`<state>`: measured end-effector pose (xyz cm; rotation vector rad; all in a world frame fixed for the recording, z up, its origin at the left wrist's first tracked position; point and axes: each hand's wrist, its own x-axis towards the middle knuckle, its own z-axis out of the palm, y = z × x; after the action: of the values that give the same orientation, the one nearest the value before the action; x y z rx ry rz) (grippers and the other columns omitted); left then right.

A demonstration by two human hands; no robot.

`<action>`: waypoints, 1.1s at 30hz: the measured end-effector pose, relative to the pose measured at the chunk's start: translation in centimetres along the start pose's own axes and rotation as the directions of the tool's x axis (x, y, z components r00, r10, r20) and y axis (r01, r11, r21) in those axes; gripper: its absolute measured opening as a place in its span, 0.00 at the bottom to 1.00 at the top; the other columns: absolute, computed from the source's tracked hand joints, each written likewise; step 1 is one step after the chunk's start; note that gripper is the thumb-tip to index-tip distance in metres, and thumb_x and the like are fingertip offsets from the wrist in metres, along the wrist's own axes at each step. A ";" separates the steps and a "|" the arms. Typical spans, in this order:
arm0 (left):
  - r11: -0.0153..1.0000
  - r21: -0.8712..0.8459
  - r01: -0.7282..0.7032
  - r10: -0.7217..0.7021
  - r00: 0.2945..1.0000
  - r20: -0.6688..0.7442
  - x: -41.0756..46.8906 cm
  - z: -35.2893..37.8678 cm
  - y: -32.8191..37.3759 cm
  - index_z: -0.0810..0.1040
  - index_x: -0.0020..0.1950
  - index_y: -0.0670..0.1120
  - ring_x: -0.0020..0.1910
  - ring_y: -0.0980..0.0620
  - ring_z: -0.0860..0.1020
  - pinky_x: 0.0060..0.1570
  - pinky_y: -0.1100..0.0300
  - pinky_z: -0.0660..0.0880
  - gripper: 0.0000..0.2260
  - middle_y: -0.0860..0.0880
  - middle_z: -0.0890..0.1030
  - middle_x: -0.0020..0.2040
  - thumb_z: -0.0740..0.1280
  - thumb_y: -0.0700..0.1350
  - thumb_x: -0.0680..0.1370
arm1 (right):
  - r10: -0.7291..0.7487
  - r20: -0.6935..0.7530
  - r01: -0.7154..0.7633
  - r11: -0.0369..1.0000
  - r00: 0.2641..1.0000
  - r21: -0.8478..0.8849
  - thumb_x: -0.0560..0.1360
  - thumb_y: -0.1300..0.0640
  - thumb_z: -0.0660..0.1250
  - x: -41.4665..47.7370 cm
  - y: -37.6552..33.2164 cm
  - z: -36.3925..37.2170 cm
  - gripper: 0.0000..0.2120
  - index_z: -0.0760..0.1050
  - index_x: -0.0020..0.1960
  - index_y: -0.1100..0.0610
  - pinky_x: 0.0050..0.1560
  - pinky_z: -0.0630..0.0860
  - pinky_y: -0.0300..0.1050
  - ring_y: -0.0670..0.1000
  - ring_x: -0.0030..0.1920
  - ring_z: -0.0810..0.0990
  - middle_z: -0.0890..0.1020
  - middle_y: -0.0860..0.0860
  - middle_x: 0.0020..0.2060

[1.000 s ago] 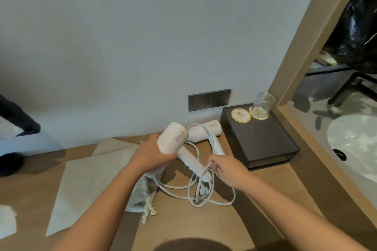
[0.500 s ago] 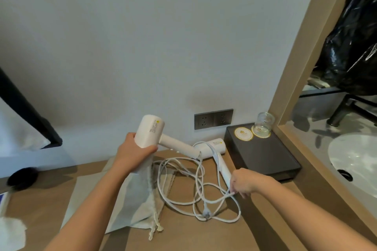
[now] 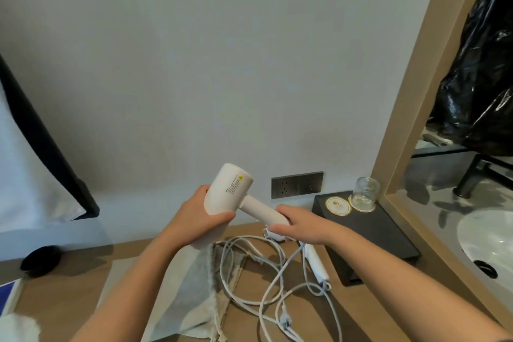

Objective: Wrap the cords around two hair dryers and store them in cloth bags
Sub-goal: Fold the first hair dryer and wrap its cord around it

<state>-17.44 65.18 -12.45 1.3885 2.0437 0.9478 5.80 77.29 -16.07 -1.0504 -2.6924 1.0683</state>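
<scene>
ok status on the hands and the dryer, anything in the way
Left hand gripping dryer body, right hand on its handle, dryer held above the counter. Cords loose, tangled over cloth bag. Second dryer lying amid the cords.

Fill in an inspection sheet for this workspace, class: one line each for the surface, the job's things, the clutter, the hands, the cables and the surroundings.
Surface: wooden counter, mostly covered.
Job's things: one white hair dryer held up off the counter; second hair dryer lying by the black tray; cloth bags flat on the counter.
Clutter: glass jar and round coaster on the black tray.
Hands: left hand grips the dryer's body; right hand grips its handle.
Cables: white cords loose and tangled, not yet wrapped; one plug visible.
Surroundings: wall socket; sink to the right; black plastic bag above it.
</scene>
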 end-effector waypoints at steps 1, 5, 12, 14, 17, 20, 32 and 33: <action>1.000 -0.018 0.016 -0.016 1.000 0.012 0.0 -0.1 -0.1 0.68 0.58 0.56 0.48 0.56 0.77 0.40 0.59 0.73 0.29 0.55 0.76 0.51 0.71 0.62 0.61 | -0.013 -0.003 0.013 1.000 1.000 0.007 0.79 0.43 0.63 0.0 0.0 0.1 0.16 0.70 0.59 0.53 0.48 0.78 0.48 0.48 0.44 0.79 0.78 0.49 0.48; 0.982 -0.173 0.071 -0.051 0.992 0.118 0.2 -0.6 -0.2 0.71 0.58 0.50 0.50 0.52 0.80 0.47 0.55 0.78 0.33 0.50 0.79 0.52 0.70 0.67 0.60 | -0.057 0.006 0.057 0.998 0.998 -0.032 0.79 0.45 0.63 -0.1 -0.3 -0.4 0.15 0.69 0.60 0.52 0.48 0.77 0.46 0.47 0.46 0.78 0.77 0.49 0.50; 0.867 -0.496 0.046 0.021 0.991 0.130 0.4 0.2 0.0 0.77 0.56 0.48 0.47 0.41 0.82 0.48 0.44 0.78 0.28 0.40 0.83 0.50 0.73 0.60 0.62 | -0.026 0.140 0.005 0.990 0.990 0.142 0.77 0.45 0.67 0.1 -2.0 -3.3 0.17 0.74 0.59 0.55 0.40 0.79 0.42 0.46 0.33 0.79 0.80 0.51 0.38; 0.833 -0.551 0.054 0.020 0.992 0.128 0.3 0.3 0.3 0.77 0.56 0.45 0.44 0.41 0.81 0.44 0.46 0.78 0.28 0.38 0.82 0.47 0.73 0.59 0.62 | -0.024 0.169 -0.007 0.984 0.985 0.179 0.78 0.45 0.66 0.0 -2.6 -3.9 0.14 0.74 0.54 0.55 0.36 0.78 0.41 0.45 0.28 0.76 0.79 0.50 0.33; 0.797 -0.602 0.058 0.004 0.995 0.101 0.4 0.7 0.5 0.77 0.55 0.43 0.42 0.40 0.81 0.42 0.47 0.77 0.28 0.37 0.82 0.45 0.73 0.59 0.61 | -0.023 0.113 0.001 0.980 0.993 0.197 0.78 0.46 0.66 -0.2 -2.8 -4.1 0.10 0.74 0.49 0.53 0.31 0.74 0.37 0.43 0.25 0.73 0.76 0.49 0.30; 0.781 -0.621 0.062 -0.008 0.996 0.090 0.4 1.1 0.3 0.78 0.55 0.43 0.42 0.40 0.81 0.41 0.48 0.78 0.28 0.38 0.82 0.45 0.73 0.59 0.61 | -0.015 0.078 -0.004 0.973 0.997 0.229 0.77 0.46 0.67 -0.2 -2.5 -3.8 0.10 0.75 0.50 0.53 0.30 0.73 0.36 0.43 0.25 0.73 0.75 0.50 0.32; 0.675 -0.708 0.207 -0.141 0.978 0.151 -0.3 4.0 -1.3 0.78 0.53 0.41 0.39 0.40 0.80 0.39 0.50 0.77 0.31 0.40 0.82 0.40 0.74 0.58 0.58 | 0.092 0.102 -0.113 0.969 0.990 0.220 0.77 0.44 0.66 -0.8 -1.1 -2.6 0.17 0.76 0.55 0.58 0.30 0.73 0.35 0.44 0.27 0.74 0.77 0.52 0.35; 0.666 -0.716 0.212 -0.153 0.977 0.147 -0.4 4.3 -1.3 0.78 0.54 0.40 0.38 0.41 0.80 0.39 0.51 0.77 0.31 0.39 0.82 0.40 0.74 0.58 0.58 | 0.096 0.108 -0.119 0.965 0.989 0.232 0.77 0.45 0.66 -0.9 -1.1 -2.4 0.16 0.76 0.54 0.57 0.30 0.73 0.35 0.44 0.27 0.73 0.77 0.52 0.35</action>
<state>-14.94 65.64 -16.20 0.7406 1.4269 1.3859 6.56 77.61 -13.42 -1.1386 -2.5172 1.4535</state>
